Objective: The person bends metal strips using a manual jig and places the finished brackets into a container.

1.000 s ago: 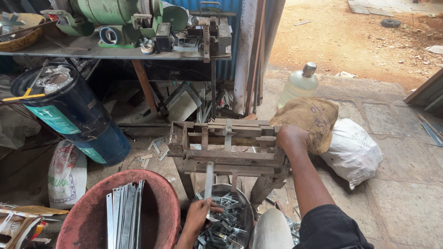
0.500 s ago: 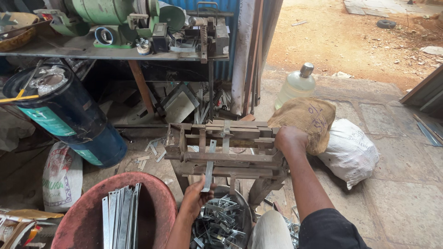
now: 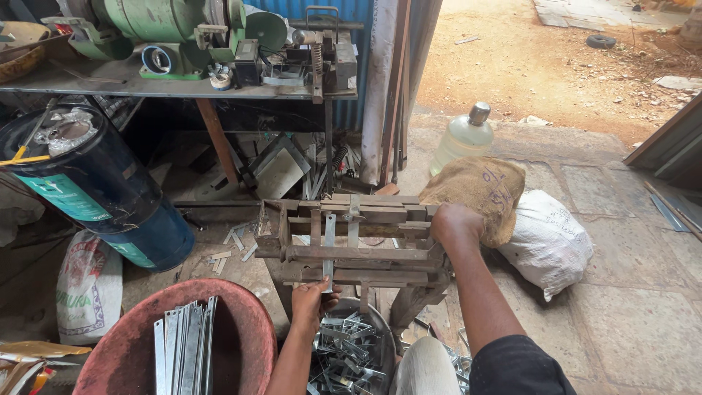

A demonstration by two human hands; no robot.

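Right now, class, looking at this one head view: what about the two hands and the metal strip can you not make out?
- Right hand: what it grips on the press frame is hidden by the hand itself.
- Metal strip: lower end covered by left hand.
- Bucket of bent pieces: cut off by the bottom edge.

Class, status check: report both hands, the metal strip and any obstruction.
Left hand grips flat grey metal strip in rusty bending jig. Right hand on jig's end. Nothing obstructing.
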